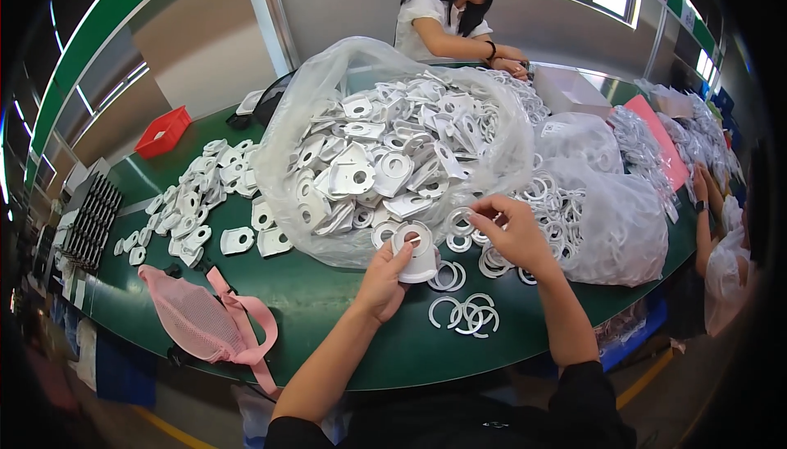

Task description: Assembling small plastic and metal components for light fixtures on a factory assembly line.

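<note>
My left hand (379, 287) grips a white plastic housing (420, 271), rounded at one end with a large round hole, thumb on its face. Level with it, to the right, my right hand (518, 236) pinches a thin white ring (452, 227) between thumb and fingertips. Just beyond both hands, a big clear plastic bag (283, 150) lies spread, heaped with similar white housings (352, 172). Loose open white rings (467, 318) lie on the green table between my forearms. More white rings (566, 218) are piled beside my right hand.
Finished-looking white parts (197, 195) spread to the left, near a red bin (162, 132) and stacked black trays (86, 219). A pink mesh bag (197, 318) lies at the front left. Filled plastic bags (619, 227) crowd the right. A person (447, 22) sits across the table (328, 309).
</note>
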A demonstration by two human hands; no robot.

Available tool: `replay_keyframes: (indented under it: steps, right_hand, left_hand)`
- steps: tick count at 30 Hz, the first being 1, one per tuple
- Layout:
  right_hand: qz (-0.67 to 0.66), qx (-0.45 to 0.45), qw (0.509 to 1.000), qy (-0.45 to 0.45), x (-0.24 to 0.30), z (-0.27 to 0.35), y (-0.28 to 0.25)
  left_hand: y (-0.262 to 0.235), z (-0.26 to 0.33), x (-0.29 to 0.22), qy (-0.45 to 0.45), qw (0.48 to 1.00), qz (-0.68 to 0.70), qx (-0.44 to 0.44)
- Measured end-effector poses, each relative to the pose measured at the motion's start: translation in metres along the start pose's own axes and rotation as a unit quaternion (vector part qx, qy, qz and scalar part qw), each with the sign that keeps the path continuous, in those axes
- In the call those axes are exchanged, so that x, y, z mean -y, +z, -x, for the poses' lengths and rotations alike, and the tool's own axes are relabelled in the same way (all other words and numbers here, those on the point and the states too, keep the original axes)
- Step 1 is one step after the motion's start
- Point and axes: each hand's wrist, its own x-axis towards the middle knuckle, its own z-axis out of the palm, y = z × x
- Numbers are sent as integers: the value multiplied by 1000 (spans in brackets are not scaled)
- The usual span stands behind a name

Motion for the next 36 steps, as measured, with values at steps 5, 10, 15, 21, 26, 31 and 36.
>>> replay_keyframes:
  steps: [5,10,15,21,26,31,36]
  right_hand:
    - [-159,33,986,-43,7,9,34]
    - [-53,-89,986,-133,14,10,43]
    - [-60,32,995,-78,-2,9,33]
    - [109,226,964,-89,5,23,43]
    - [83,181,977,-80,-2,15,18]
    - [-10,20,999,36,4,8,-2]
    - [-205,23,978,-26,-7,8,10]
  left_hand:
    - [10,4,-3,-92,988,110,57]
    - [14,7,1,-33,998,-40,34]
    - [9,4,-12,46,998,0,-32]
    - [3,2,-17,57,997,0,-53]
    - [-2,1,-13,64,996,-47,-51]
    - [3,2,-9,34,997,-50,-56]
    - [6,3,-7,-4,998,-59,-15]
